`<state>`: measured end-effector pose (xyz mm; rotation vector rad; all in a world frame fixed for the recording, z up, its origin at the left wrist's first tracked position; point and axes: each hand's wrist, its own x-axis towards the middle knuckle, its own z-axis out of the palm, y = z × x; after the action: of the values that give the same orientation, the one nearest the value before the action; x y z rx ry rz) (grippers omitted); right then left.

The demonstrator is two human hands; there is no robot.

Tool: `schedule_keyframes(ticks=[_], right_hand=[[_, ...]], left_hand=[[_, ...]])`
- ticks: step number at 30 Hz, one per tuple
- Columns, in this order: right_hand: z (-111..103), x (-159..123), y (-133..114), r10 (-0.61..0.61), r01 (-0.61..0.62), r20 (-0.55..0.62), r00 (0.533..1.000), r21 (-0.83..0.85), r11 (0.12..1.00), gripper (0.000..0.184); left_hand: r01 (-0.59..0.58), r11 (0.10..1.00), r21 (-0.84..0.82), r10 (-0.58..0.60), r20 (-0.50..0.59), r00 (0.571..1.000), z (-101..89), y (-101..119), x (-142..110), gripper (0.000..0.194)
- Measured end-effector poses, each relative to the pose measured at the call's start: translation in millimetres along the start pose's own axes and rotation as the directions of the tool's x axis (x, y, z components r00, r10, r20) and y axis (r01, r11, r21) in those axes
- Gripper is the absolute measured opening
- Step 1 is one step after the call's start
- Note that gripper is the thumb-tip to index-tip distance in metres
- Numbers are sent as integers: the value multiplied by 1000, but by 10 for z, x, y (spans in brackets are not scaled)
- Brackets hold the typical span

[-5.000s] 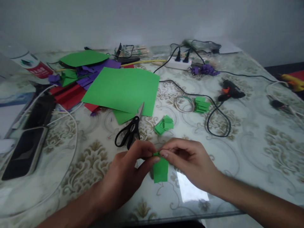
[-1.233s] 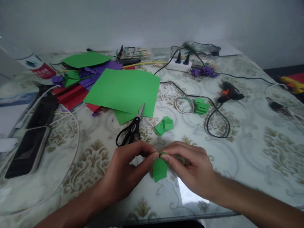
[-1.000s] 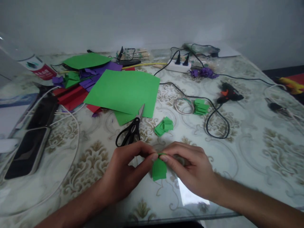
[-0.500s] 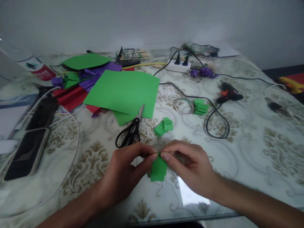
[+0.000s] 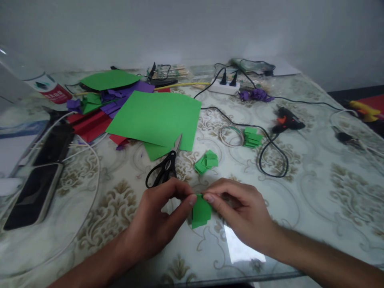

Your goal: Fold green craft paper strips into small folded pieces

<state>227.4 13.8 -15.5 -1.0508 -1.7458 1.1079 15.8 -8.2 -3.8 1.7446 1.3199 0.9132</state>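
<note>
A small piece of green paper (image 5: 201, 212) hangs between my hands, layered at its lower edge. My left hand (image 5: 163, 218) pinches its upper left corner between thumb and forefinger. The upper right corner is held the same way by my right hand (image 5: 243, 214). Just beyond my left hand lie black-handled scissors (image 5: 168, 164), blades pointing away, their tip over a large green sheet (image 5: 159, 118). A little pile of folded green paper pieces (image 5: 207, 161) rests on the table past my fingertips.
More folded green pieces (image 5: 252, 138) sit beside a tape ring (image 5: 231, 136). A black glue gun (image 5: 288, 120) lies at the right, its cord looping nearby. A white power strip (image 5: 224, 86) stands at the back. Leftward are a phone (image 5: 33, 196), red paper (image 5: 91, 122) and a bottle (image 5: 51, 88).
My left fingers have shifted slightly leftward along the paper's top edge, and the paper's lower edge has tilted a little. Both hands keep their pinch.
</note>
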Motion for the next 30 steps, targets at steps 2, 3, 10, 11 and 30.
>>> schedule_keyframes(ticks=[2, 3, 10, 11, 30], right_hand=[[2, -9, 1, 11, -11, -6, 1000, 3, 1000, 12], [2, -12, 3, 13, -13, -11, 1000, 1, 1000, 12], [-1, -3, 21, 12, -12, -23, 1000, 6, 1000, 11], [-1, 0, 19, 19, -19, -26, 999, 6, 1000, 11], [50, 0, 58, 120, -116, -11, 993, 187, 976, 6]], left_hand=[[7, 1000, 2, -7, 5, 1000, 2, -6, -3, 7], [9, 1000, 3, -9, 8, 1000, 4, -12, -4, 7], [24, 997, -72, -21, 48, 999, -2, -44, -7, 6], [23, 996, -86, -17, 62, 998, -7, -41, -10, 7], [17, 1000, -18, -19, -76, 997, 24, -31, 26, 7]])
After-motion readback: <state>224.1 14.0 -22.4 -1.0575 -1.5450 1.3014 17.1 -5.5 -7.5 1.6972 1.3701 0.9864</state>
